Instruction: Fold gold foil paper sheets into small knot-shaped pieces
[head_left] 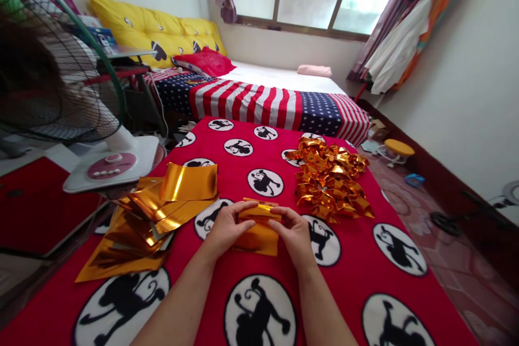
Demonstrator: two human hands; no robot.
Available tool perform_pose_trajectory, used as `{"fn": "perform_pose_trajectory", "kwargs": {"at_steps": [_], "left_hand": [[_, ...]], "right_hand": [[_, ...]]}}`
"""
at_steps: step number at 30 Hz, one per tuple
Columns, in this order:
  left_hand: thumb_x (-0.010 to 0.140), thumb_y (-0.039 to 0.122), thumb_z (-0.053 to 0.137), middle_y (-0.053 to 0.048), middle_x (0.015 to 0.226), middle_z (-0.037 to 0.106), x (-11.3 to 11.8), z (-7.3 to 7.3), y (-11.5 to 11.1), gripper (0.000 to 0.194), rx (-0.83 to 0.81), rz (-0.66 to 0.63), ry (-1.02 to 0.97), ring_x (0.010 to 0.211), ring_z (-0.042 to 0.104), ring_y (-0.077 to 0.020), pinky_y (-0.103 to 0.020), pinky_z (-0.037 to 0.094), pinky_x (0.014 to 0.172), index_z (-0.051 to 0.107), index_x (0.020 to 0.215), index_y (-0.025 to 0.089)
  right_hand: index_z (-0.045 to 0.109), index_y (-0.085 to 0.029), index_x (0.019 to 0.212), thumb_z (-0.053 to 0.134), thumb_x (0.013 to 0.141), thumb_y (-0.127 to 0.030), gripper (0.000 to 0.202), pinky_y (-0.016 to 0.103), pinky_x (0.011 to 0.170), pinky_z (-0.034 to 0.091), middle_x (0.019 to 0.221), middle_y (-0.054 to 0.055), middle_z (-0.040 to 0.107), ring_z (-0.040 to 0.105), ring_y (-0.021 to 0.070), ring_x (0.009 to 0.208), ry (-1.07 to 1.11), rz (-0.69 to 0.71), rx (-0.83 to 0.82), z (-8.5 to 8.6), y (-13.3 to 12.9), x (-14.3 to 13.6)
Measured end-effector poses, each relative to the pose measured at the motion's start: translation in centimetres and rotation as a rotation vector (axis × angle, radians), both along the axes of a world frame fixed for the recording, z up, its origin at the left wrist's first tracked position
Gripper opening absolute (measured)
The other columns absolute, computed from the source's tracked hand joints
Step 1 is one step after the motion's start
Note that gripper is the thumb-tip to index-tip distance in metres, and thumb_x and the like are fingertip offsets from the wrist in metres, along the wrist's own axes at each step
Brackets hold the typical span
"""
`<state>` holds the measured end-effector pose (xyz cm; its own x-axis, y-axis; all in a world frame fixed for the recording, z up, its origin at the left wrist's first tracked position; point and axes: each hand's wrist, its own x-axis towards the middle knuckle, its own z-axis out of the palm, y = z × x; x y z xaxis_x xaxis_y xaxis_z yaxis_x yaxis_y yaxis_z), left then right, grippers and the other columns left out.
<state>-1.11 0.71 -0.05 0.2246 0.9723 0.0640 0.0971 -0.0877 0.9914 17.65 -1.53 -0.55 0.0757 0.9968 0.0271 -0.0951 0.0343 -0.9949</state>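
Observation:
Both hands grip one sheet of shiny gold foil paper (259,240) over the red cloth, in the middle of the head view. Its far edge is rolled or folded over. My left hand (229,227) pinches the left end of that fold between thumb and fingers. At the right end, my right hand (294,232) pinches it the same way. A loose pile of flat gold foil sheets (190,183) lies left of my left hand. Beyond my right hand is a heap of folded gold foil pieces (328,178) with pinched ends.
A red cloth with monkey prints (332,292) covers the table. An electric fan (117,159) stands at the left, close to the flat sheets. Behind the table is a bed with a striped, starred cover (251,102). A yellow-topped stool (399,147) is on the floor at right.

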Motion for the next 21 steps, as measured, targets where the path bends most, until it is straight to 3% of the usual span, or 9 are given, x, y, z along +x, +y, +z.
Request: {"fn": "perform_pose_trajectory", "kwargs": {"at_steps": [8,15,21], "left_hand": [[0.068,0.024,0.075,-0.008,0.092,0.075,0.38,0.3,-0.28,0.03,-0.052,0.065,-0.023,0.089,0.07,-0.0243,-0.031,0.055,0.082,0.075,0.097,0.016],[0.066,0.027,0.079,-0.008,0.09,0.075,0.56,-0.19,-0.37,0.031,-0.134,0.075,-0.133,0.082,0.07,-0.0224,-0.027,0.055,0.071,0.074,0.094,0.014],[0.067,0.025,0.077,-0.008,0.092,0.076,0.44,-0.02,-0.37,0.031,-0.087,0.049,-0.059,0.083,0.07,-0.0221,-0.027,0.055,0.073,0.075,0.097,0.016]], "right_hand": [[0.071,-0.02,0.096,0.077,0.067,-0.023,0.03,0.032,0.076,0.054,0.093,0.005,0.072,0.067,0.0219,0.086,-0.05,0.045,0.015,-0.11,-0.1,-0.12],[0.074,-0.021,0.094,0.076,0.068,-0.024,0.025,0.032,0.075,0.053,0.093,0.005,0.072,0.066,0.0221,0.086,-0.108,0.04,0.011,0.06,-0.17,-0.16],[0.074,-0.021,0.096,0.076,0.069,-0.027,0.028,0.032,0.074,0.054,0.091,0.006,0.074,0.067,0.0222,0.083,-0.047,0.034,-0.017,-0.28,-0.07,0.01]]}}
